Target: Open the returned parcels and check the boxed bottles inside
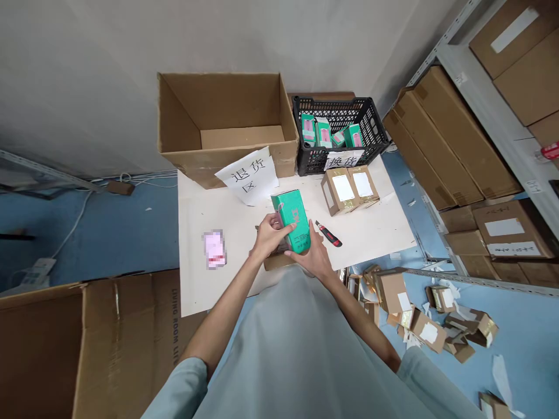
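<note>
Green box (297,224): held between both hands, above the near side of the desk (201,203), nearer the wearer than the big open carton (187,160) and off its near right corner. Long axis ran mainly away from the wearer, far end leaning slightly left. Neither hand was nearer; both touched it.

Left hand (269,235): on the box's left side, thumb across the broad face, fingers curled round the edge; part-closed on it. Right hand (315,259): at the near end and right side, thumb at the bottom edge, fingers along the side; also part-closed. Hidden fingertips could not be read.

Containers: a small brown box (277,262) lay under the hands, on the wearer's side of the big carton; partly covered, contents could not be told. The carton's inner walls and part of its bottom showed; a lettered sheet (248,174) hung at its front. Black crate (310,160), right beside the carton, held several green-and-pink boxes (323,132), some tilted.

Two small taped boxes (343,206) stood side by side, right of the carton and slightly nearer the wearer. Cutter knife (331,234): right of and nearer than the carton. Pink item (215,249), blurred: wearer's side of the carton's left half.
</note>
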{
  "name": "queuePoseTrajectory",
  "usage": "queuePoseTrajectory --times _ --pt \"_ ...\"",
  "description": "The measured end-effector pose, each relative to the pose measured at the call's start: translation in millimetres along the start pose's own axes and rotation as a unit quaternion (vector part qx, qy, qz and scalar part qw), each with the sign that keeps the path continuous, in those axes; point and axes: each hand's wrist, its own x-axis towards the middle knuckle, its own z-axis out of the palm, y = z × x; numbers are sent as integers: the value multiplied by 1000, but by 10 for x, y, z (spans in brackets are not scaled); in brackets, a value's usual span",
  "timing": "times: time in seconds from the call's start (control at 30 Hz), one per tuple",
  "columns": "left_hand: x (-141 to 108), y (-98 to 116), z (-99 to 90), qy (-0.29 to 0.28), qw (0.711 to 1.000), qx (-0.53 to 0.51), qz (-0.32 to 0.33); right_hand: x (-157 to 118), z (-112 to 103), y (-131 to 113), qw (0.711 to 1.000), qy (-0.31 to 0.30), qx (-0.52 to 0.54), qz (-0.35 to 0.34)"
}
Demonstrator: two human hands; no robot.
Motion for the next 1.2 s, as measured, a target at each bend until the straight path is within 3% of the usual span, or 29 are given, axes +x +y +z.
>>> queuePoseTrajectory --times 0.13,0.3,0.43,0.53,0.63,0.77,0.87,0.97,1.2 --pt "-45 -78 152 23 1000 -3 -14 -64 94 -72 997 77 -17 21" --pt "-121 12 109 -61 998 -35 5 -168 101 -44 991 126 33 30" --pt "-96 144 22 -129 987 -82 -43 -240 39 -99 978 126 162 48" --pt "-40 209 -12 -151 977 -135 -65 -282 -48 -91 946 64 312 63" --pt "5 243 -2 -169 970 -164 -67 -327 -126 42 886 -61 448 108" --pt "7 265 92 -210 963 -156 -62 -360 -170 320 819 -171 528 144" --pt "-15 282 233 -205 968 -136 -57 -334 -253 487 810 -201 520 184" --pt "-20 314 426 -175 979 -99 -35 -254 -469 607 809 -214 512 196" --pt "86 425 965 -139 987 -78 -4 17 -1154 857 827 -232 495 132"
